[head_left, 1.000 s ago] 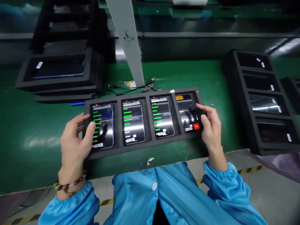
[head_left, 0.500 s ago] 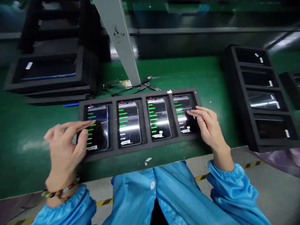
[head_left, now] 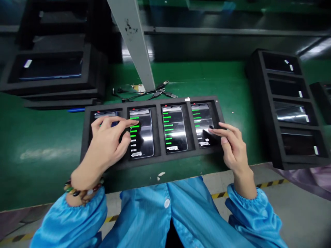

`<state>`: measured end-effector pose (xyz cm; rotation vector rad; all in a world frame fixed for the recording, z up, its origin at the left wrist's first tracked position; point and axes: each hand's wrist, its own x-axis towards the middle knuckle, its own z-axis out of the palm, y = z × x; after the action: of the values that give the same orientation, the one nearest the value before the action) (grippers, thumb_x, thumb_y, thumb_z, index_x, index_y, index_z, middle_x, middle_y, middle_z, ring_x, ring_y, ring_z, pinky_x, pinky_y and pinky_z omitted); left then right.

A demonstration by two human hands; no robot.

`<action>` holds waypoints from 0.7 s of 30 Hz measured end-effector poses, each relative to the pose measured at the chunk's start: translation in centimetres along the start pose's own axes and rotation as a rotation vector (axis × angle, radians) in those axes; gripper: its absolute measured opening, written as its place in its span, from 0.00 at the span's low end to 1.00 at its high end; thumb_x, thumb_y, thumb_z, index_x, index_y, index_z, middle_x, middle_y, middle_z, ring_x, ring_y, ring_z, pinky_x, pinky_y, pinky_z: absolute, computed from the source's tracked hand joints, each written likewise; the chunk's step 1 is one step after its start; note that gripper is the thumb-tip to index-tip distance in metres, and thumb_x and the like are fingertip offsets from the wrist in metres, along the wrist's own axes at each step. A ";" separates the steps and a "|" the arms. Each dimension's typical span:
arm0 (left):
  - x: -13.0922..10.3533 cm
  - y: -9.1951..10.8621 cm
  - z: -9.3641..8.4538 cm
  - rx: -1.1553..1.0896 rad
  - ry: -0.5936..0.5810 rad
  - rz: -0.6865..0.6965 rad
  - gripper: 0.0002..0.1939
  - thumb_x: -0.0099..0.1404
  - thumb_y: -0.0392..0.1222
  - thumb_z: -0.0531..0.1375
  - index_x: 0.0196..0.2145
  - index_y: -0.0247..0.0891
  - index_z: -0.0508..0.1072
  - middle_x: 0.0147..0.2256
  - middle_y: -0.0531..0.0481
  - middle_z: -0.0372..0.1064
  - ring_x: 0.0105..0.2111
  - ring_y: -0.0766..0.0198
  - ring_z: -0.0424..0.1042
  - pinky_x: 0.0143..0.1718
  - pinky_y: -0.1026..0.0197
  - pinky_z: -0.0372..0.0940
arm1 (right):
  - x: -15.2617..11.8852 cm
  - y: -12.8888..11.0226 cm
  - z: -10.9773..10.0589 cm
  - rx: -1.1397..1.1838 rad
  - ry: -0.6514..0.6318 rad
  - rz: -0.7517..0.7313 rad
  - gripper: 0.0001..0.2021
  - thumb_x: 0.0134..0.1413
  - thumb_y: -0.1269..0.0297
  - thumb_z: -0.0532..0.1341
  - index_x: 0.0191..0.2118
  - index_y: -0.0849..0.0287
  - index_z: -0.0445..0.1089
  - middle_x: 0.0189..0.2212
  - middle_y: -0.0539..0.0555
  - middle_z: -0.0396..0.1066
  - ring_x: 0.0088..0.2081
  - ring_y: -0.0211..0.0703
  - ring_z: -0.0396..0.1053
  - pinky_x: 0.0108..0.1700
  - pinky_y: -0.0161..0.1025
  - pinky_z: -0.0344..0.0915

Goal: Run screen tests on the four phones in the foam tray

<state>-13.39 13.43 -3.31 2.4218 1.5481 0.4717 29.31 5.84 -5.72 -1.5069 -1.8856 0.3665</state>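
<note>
Though empty, two loosely spread hands (head_left: pixel 107 139) (head_left: pixel 234 150) over four phones (head_left: pixel 175 127) in one black tray (head_left: pixel 219 115)

Behind the tray (head_left: pixel 162 155), cables (head_left: pixel 157 93) obstruct left, open bench (head_left: pixel 212 79) right.

I can see only the top strip of the leftmost smartphone (head_left: pixel 110 113), since the left hand (head_left: pixel 106 139) covers the rest, along with the lower left part of the foam tray (head_left: pixel 165 158). Whether that hand's index fingertip touches the second smartphone (head_left: pixel 145 146) or hovers over it, I can't tell; nor can I for the right hand (head_left: pixel 236 150) at the rightmost smartphone (head_left: pixel 201 132). The text on the screens and the label (head_left: pixel 173 148) are too small for me to read. My view's top edge crops the stacked trays (head_left: pixel 89 69), its right edge another tray (head_left: pixel 317 89), its bottom edge both blue sleeves (head_left: pixel 69 220).
</note>
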 end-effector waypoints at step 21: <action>4.2 6.8 2.8 -0.087 -0.125 0.228 0.26 0.74 0.37 0.52 0.65 0.35 0.74 0.54 0.38 0.80 0.62 0.44 0.71 0.74 0.34 0.51 | -0.1 -4.8 3.3 0.052 -0.170 -0.144 0.20 0.74 0.69 0.55 0.62 0.51 0.77 0.63 0.60 0.74 0.67 0.58 0.70 0.67 0.60 0.67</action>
<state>-4.99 14.33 -2.79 2.5194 1.1832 0.4098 23.57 4.96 -5.26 -1.3324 -2.0872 0.4855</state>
